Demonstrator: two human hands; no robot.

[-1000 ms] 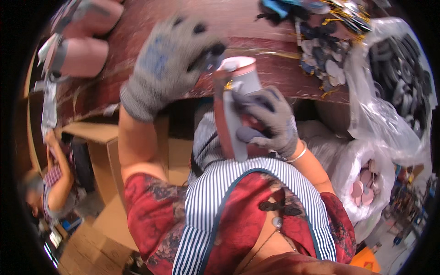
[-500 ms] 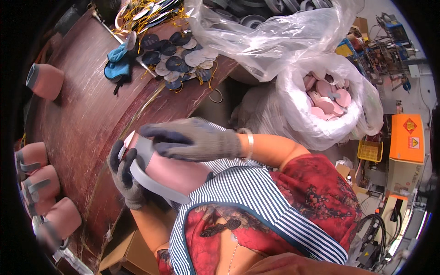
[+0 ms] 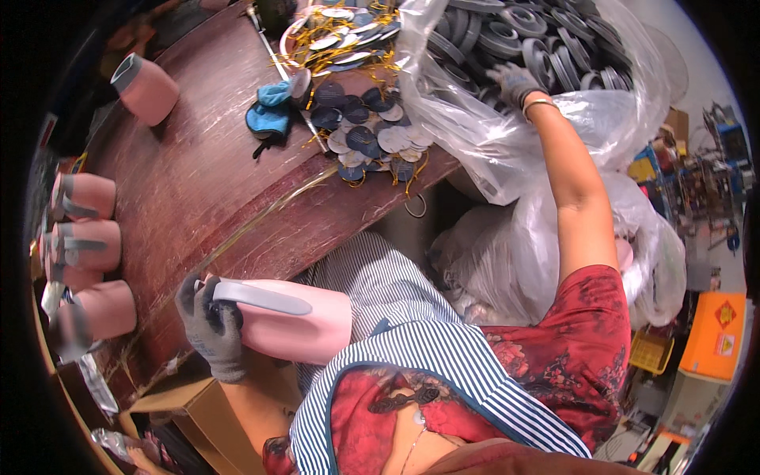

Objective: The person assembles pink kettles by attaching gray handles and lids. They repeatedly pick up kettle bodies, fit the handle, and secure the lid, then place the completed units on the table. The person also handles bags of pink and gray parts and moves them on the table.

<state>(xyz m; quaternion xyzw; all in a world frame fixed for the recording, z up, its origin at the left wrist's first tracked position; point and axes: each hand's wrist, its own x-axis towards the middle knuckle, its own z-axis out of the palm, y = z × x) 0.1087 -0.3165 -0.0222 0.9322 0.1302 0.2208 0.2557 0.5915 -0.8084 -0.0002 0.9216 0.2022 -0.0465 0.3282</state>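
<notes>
My gloved left hand point(image 3: 212, 328) is closed round one end of a pink jug point(image 3: 297, 336) that lies sideways in front of my striped apron. A grey handle point(image 3: 265, 298) runs along the jug's upper side. Far to the right, my gloved right hand point(image 3: 516, 84) reaches into a clear plastic bag point(image 3: 491, 162) filled with dark grey plastic rings point(image 3: 566, 59). Its fingers look stretched out over the rings, and no ring is clearly held in them.
Several pink jugs point(image 3: 95, 243) stand along the table's left edge, and another jug point(image 3: 149, 93) stands farther back. Round tags point(image 3: 364, 142) with yellow strings and a blue cloth pouch point(image 3: 269, 119) lie on the dark red table point(image 3: 206, 150). A cardboard box point(image 3: 194, 419) is below.
My right hand has left the jug and moved far right into the bag of grey rings. The jug in my left hand has turned, bringing its handle to the upper side.
</notes>
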